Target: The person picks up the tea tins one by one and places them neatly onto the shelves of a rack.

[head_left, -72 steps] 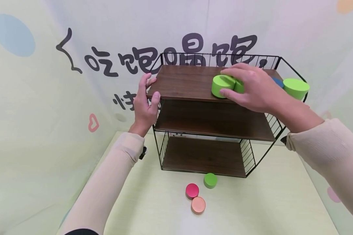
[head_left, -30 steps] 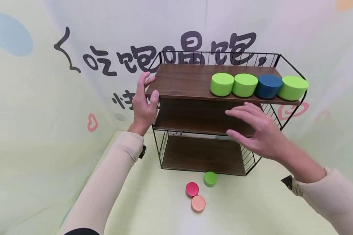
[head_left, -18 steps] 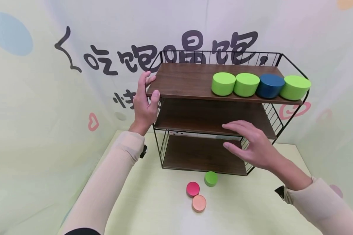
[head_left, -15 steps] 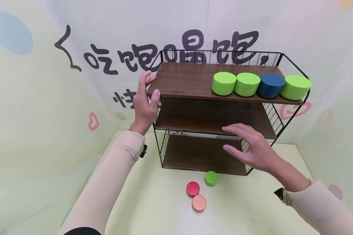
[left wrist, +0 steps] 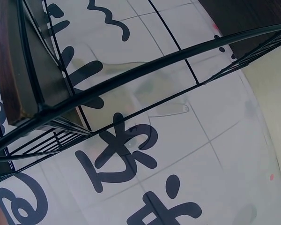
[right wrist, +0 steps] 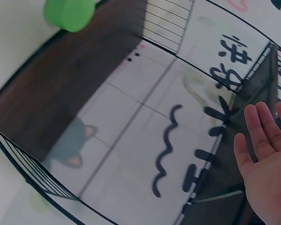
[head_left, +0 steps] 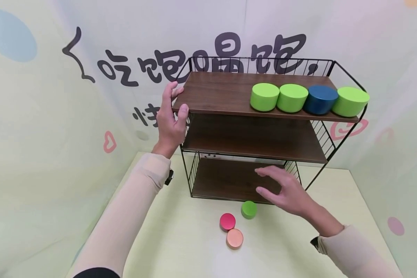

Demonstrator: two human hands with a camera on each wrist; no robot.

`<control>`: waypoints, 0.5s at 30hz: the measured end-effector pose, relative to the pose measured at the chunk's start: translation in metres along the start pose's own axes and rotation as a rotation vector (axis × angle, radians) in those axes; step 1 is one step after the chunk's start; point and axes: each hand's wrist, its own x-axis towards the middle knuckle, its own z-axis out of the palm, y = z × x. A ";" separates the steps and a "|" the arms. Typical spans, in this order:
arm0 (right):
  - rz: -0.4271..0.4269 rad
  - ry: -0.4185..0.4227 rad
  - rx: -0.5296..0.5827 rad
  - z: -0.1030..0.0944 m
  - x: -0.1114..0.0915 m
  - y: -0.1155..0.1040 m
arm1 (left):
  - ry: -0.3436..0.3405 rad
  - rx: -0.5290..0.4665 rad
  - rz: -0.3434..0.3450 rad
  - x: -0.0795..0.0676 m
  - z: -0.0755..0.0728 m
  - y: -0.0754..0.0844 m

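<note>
My left hand (head_left: pixel 171 123) grips the upper left corner of a three-tier storage shelf (head_left: pixel 250 133) with dark wooden boards and a black wire frame. Its thumb lies at the front edge and the fingers reach round the side. My right hand (head_left: pixel 285 191) is in the air before the bottom tier, thumb and fingers apart, holding nothing; the right wrist view shows its palm and relaxed fingers. Nearest below it a green round block (head_left: pixel 249 210) sits on the table. To its left, a red round block (head_left: pixel 227 222) lies against a peach round block (head_left: pixel 234 238).
On the top board's right part stand, in a row, a light green round block (head_left: pixel 265 97), a second light green block (head_left: pixel 292 98), a blue block (head_left: pixel 320 99) and another light green block (head_left: pixel 350 102). A pale table (head_left: pixel 180 239) is underneath, with a printed curtain (head_left: pixel 55 116) behind.
My right hand let go of a light green block on the top board, then drew back and moved down and left toward the table. My left hand stays at the shelf's corner.
</note>
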 end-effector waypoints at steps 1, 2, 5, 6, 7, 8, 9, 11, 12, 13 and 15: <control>0.006 -0.002 0.001 0.003 -0.002 0.001 | 0.000 0.000 0.002 0.000 0.000 0.000; 0.015 -0.005 -0.001 0.006 -0.004 0.003 | 0.000 0.000 0.004 0.000 0.000 0.000; 0.045 -0.012 0.008 0.015 -0.010 0.007 | -0.001 0.001 0.004 0.001 0.000 0.000; 0.058 -0.016 0.009 0.018 -0.013 0.008 | 0.000 0.003 0.002 0.001 0.000 0.000; 0.072 -0.020 0.011 0.021 -0.015 0.010 | 0.001 0.004 0.001 0.000 0.000 0.000; 0.088 -0.025 0.009 0.024 -0.017 0.012 | 0.002 0.004 0.001 0.000 0.000 0.000; 0.104 -0.029 0.010 0.027 -0.020 0.014 | 0.002 0.005 0.001 0.000 0.000 0.000; 0.138 -0.041 0.009 0.032 -0.024 0.018 | 0.003 0.006 0.000 0.000 0.000 0.001; 0.152 -0.047 0.008 0.034 -0.027 0.021 | 0.003 0.005 0.002 0.000 0.000 0.001; 0.165 -0.050 0.005 0.037 -0.029 0.023 | 0.003 0.005 0.004 0.000 0.000 0.001; 0.188 -0.052 0.010 0.041 -0.033 0.028 | 0.002 0.005 0.007 0.000 0.000 0.001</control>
